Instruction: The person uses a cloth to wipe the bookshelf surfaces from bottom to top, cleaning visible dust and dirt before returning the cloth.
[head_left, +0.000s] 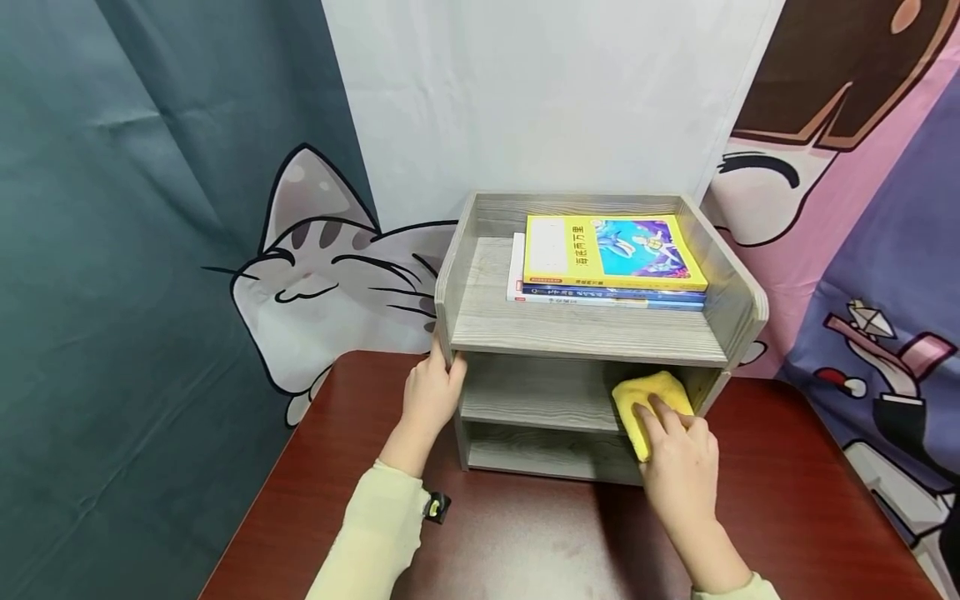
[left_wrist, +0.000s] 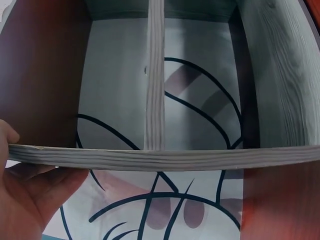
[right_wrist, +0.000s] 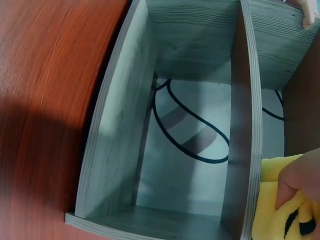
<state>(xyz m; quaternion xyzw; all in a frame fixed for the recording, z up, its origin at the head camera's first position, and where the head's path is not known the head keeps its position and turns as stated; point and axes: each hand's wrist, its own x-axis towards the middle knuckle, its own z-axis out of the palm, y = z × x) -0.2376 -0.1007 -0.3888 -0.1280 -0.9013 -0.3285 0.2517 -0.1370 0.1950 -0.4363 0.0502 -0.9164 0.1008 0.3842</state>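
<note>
A grey wood-grain shelf unit (head_left: 585, 333) stands on the table. My left hand (head_left: 432, 387) grips the front edge of its left side panel (left_wrist: 150, 159), thumb on one face and fingers on the other, as the left wrist view shows. At the right end of the middle compartment, my right hand (head_left: 678, 450) holds a folded yellow cloth (head_left: 658, 392). The cloth lies against the front edge of the middle shelf board (right_wrist: 250, 110), close to the right side panel. Part of the cloth is hidden behind my fingers.
On the top shelf lies a small stack of books, the uppermost a yellow-covered book (head_left: 615, 254). The reddish-brown table (head_left: 525, 542) reaches past the unit on both sides. Behind it hangs a printed curtain (head_left: 562, 92) with a cartoon cat (head_left: 330, 275).
</note>
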